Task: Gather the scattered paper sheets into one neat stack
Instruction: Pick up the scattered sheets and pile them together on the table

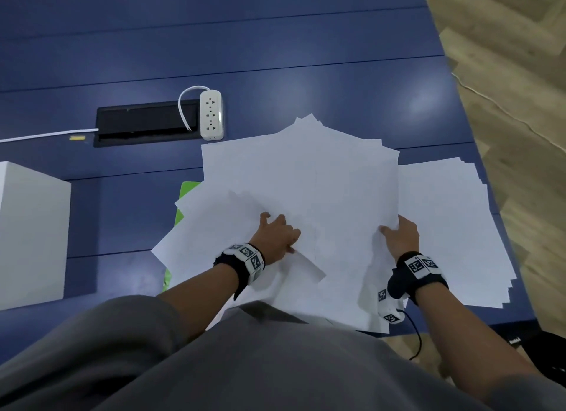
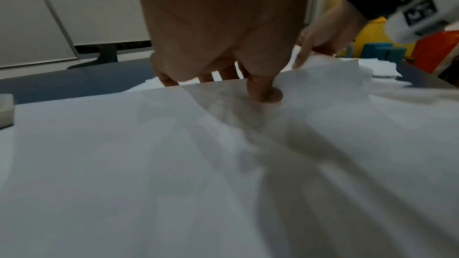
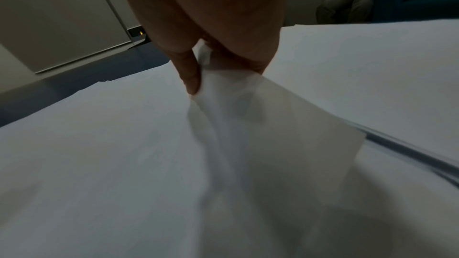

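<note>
1. Sheets (image 1: 300,177) lie fanned in a messy pile on the blue table (image 1: 275,42), in front of the person; a second, tidier batch (image 1: 444,226) sits just right of it, overlapping at the edge
2. Left hand (image 1: 277,237) grips the pile's near-left part: the left wrist view shows the thumb (image 2: 264,91) on top of a sheet and the fingers tucked behind its edge
3. Right hand (image 1: 401,237) pinches a raised sheet edge at the pile's right side; the right wrist view shows the paper bunched between thumb (image 3: 190,76) and fingers
4. Step in hand, as I judge it: pulling the fan together from both sides
5. To do it well: slide both hands inward together, keep the sheets flat on the table, don't crumple the pinched edge
6. Then stand the bundle on its long edge and tap it to square the corners, rotate, tap the short edge
7. A green sheet (image 1: 190,190) pokes out under the left side; leave it or pull it free first
8. The right batch is yet to be merged; lay the squared pile on it and re-tap
9. A power strip (image 1: 211,114) is just beyond the pile, a white box (image 1: 30,226) well to the left; keep sheets from snagging on the strip
</note>
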### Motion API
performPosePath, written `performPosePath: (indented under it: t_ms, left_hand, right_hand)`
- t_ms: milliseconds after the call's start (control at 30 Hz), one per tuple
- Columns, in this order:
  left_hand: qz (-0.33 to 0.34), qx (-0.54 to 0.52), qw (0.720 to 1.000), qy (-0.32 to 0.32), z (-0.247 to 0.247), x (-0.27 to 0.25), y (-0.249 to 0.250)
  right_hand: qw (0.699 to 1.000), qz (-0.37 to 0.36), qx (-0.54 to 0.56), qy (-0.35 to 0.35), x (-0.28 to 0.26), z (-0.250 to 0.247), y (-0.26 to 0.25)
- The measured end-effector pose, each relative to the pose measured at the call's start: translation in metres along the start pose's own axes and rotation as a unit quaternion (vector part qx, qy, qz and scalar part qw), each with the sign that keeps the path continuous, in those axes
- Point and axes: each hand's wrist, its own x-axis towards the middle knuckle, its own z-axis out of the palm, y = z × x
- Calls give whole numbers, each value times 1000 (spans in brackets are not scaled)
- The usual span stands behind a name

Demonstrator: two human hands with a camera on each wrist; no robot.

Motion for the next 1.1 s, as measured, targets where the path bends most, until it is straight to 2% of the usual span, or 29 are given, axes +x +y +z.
performPosePath:
  t_ms: [67, 133, 200, 300, 367, 433, 500, 600, 700, 767, 867, 1000, 1100]
  left_hand:
    - [11, -44, 999, 0, -13, 7, -4]
    - [29, -114, 993, 32, -29, 11, -5]
    - [22, -233, 970, 70, -47, 15, -6]
    - [-13, -433, 890, 141, -72, 19, -5]
    - [-27, -513, 838, 186, -82, 23, -5]
    - [-67, -570, 794, 202, -85, 27, -7]
    - [-118, -582, 776, 214, -81, 32, -9]
    - [-180, -561, 777, 223, -64, 39, -12]
    - [-230, -552, 771, 218, -43, 45, -8]
    - [-278, -572, 741, 215, -33, 48, -2]
    - [-300, -662, 662, 182, -24, 55, 5]
    - [-305, -688, 635, 172, -28, 63, 22]
    - [-304, -719, 604, 160, -34, 76, 44]
  right_hand:
    - [1000, -27, 10, -6, -1, -4, -2]
    - [999, -46, 17, -14, -2, -8, -3]
    - [997, -66, 28, -37, -2, -12, -6]
    - [991, -83, 72, -76, -9, -18, -14]
    - [987, -78, 105, -97, -16, -21, -19]
    - [979, -78, 133, -132, -20, -24, -19]
    - [967, -81, 176, -163, -22, -25, -18]
    - [947, -60, 249, -193, -30, -25, -22]
    - [949, -69, 230, -204, -36, -25, -28]
    - [946, -69, 234, -212, -37, -24, -27]
    - [944, -66, 245, -211, -38, -26, -22]
    - [946, -46, 253, -197, -35, -42, -13]
    - [946, -8, 277, -168, -27, -61, -3]
